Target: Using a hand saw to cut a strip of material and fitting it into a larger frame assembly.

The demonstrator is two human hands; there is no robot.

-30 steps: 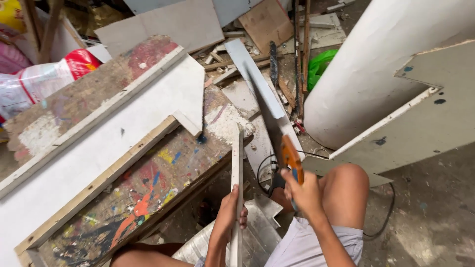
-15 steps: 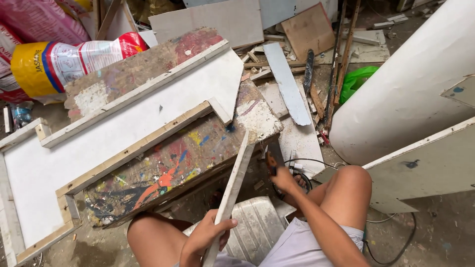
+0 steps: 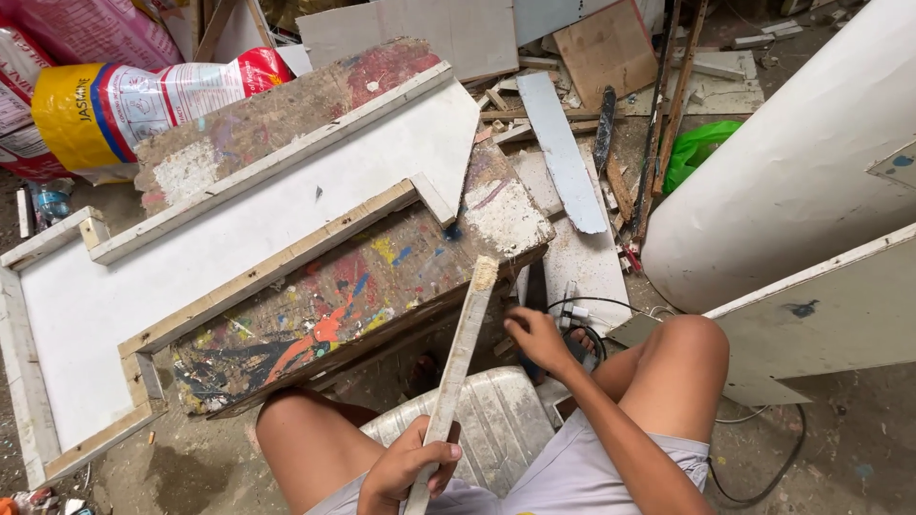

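Head view looks straight down, and the left hand (image 3: pixel 405 467) is seen closed around the lower end of a long, pale wooden strip (image 3: pixel 458 367), fingers wrapped tight about it. That strip is held at a slant, its upper end leaning against the front edge of the paint-splattered board (image 3: pixel 334 305), which is laid across the low work surface serving as counter. Off to the right, the right hand (image 3: pixel 539 339) is stretched down past the knee (image 3: pixel 692 339), fingers curled loosely over a small tool with a black cable (image 3: pixel 596 319) on the ground; whether anything is actually gripped cannot be told. A white L-shaped panel (image 3: pixel 239 238) edged with bare wood is laid over the board's far side. A white plastic stool (image 3: pixel 496 420) is glimpsed between the legs. Scrap boards and a green bag (image 3: pixel 697 148) are scattered beyond, beside a large white curved form (image 3: pixel 792 162).
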